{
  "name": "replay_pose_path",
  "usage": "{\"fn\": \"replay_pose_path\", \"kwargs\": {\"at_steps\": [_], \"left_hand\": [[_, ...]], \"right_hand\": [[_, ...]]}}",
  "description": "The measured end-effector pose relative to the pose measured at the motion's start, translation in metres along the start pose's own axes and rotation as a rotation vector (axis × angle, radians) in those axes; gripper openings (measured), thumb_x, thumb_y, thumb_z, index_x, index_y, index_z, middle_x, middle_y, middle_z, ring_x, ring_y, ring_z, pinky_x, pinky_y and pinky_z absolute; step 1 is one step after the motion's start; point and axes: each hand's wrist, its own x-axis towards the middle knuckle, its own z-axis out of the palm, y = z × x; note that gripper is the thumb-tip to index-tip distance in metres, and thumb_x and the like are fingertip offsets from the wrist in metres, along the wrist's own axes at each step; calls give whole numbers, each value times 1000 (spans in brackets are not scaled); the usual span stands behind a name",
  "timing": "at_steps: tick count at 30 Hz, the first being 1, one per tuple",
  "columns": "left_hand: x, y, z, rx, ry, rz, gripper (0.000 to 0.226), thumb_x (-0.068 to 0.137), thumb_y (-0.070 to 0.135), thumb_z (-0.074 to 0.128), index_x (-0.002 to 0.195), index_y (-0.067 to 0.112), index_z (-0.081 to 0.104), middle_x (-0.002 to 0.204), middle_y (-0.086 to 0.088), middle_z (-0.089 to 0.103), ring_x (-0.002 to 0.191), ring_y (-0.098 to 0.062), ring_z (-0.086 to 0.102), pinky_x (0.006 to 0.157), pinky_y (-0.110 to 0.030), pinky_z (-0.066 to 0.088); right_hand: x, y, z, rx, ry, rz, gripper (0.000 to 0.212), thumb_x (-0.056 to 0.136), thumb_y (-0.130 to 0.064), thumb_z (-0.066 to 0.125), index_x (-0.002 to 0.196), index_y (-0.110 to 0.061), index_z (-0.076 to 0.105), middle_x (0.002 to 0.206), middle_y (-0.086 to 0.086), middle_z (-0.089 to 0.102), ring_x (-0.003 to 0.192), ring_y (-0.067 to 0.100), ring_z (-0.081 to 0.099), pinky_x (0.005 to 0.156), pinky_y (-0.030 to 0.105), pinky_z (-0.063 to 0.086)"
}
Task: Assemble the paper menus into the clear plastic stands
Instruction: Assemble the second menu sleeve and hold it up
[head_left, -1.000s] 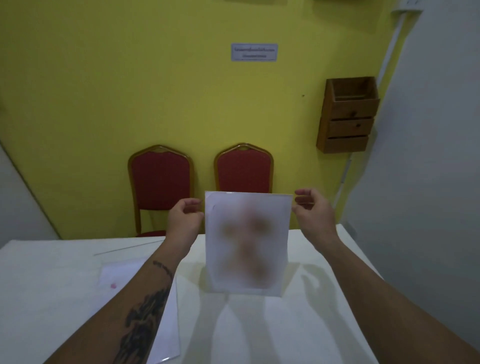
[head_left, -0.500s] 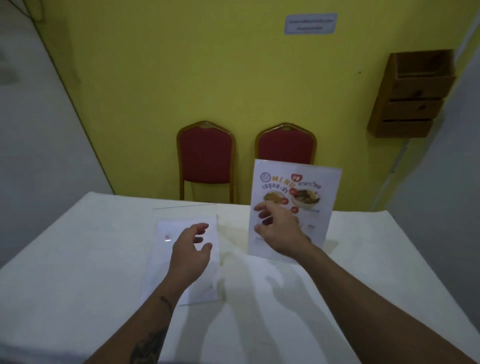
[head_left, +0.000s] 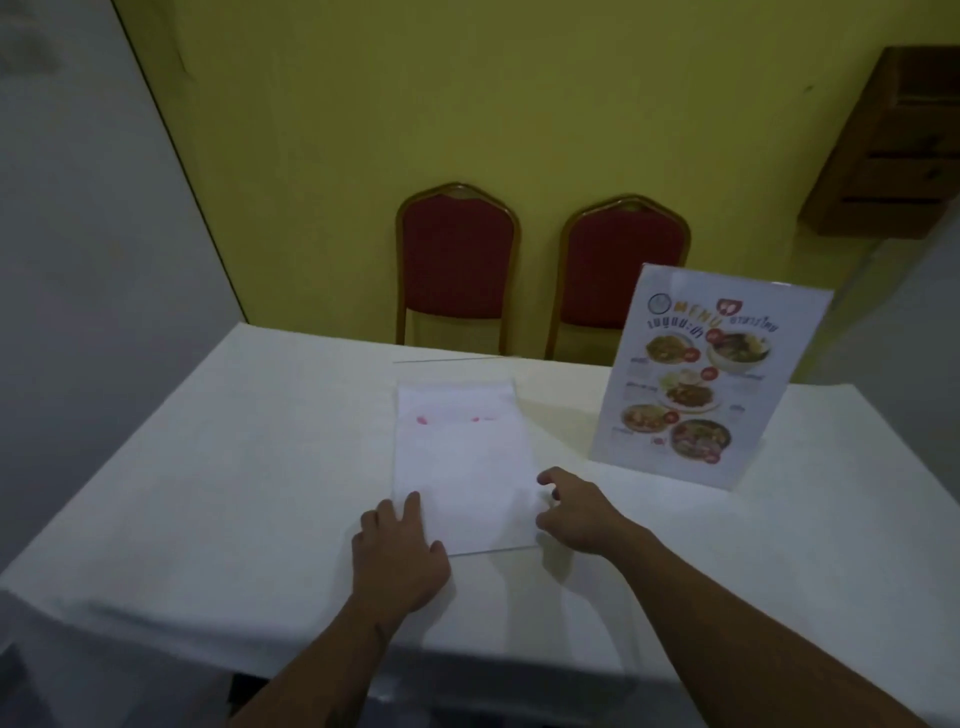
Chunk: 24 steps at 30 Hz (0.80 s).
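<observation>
Right hand (head_left: 576, 512) now off the standing menu (head_left: 709, 376) reading "MENU", fingers curled at the flat paper (head_left: 462, 457), left hand (head_left: 397, 556) spread flat on its corner, white table (head_left: 234, 467)

A paper menu (head_left: 706, 382) stands up on the right side of the white table, toward the far edge. It sits inside a clear plastic stand (head_left: 730, 480) and leans back a little. The menu is white with pictures of food in bowls and plates, and the word MENU in yellow at the top. Its front faces the near side.

In the middle of the table another paper menu (head_left: 462, 457) lies flat, face down. It looks white, with small pink spots showing near its far end. It seems to lie with a second clear stand (head_left: 457, 361); a thin clear edge shows just past the paper's far end.
</observation>
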Motion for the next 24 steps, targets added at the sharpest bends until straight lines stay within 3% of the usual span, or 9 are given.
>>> {"fn": "replay_pose_path", "kwargs": {"at_steps": [6, 9, 13, 17, 21, 24], "left_hand": [[4, -7, 4, -5, -17, 50, 69, 86, 53, 45, 147, 26, 28, 145, -10, 41, 132, -30, 38, 108, -42, 37], [8, -5, 3, -132, -20, 10, 65, 86, 48, 51, 144, 27, 34, 143, -8, 43, 130, -29, 40, 107, -43, 39], [14, -3, -9, -450, -7, -82, 55, 83, 29, 59, 137, 22, 48, 134, -11, 54, 122, -32, 50, 102, -43, 47], [19, -17, -19, -626, 35, -86, 50, 82, 4, 55, 130, 19, 58, 133, -12, 60, 120, -32, 56, 100, -38, 47], [25, -42, -29, -722, 136, 13, 45, 87, -7, 53, 118, 24, 67, 119, -9, 69, 100, -20, 64, 96, -37, 54], [25, -54, -37, -724, 180, 149, 40, 91, -3, 58, 123, 18, 67, 119, 1, 65, 101, -18, 61, 96, -33, 52]], "right_hand": [[-3, -6, 20, 34, 66, 79, 57, 88, -12, 61, 144, -13, 45, 145, 16, 51, 132, 31, 49, 100, 34, 41], [-3, -9, 24, 82, 80, 98, 57, 88, -11, 61, 143, -15, 46, 147, 13, 50, 134, 31, 47, 103, 35, 40], [-2, -8, 23, 196, 139, 131, 53, 89, -8, 59, 141, -16, 50, 139, 13, 54, 124, 30, 52, 96, 31, 41], [0, -6, 20, 325, 166, 159, 48, 88, -6, 59, 134, -18, 55, 121, 12, 60, 105, 26, 58, 87, 31, 44], [4, -7, 10, 424, 226, 162, 41, 87, -2, 46, 120, -23, 60, 116, 12, 66, 102, 31, 63, 86, 44, 53], [3, -9, -4, 567, 272, 131, 45, 87, 7, 40, 120, -16, 60, 101, 15, 71, 93, 33, 68, 78, 47, 58]]}}
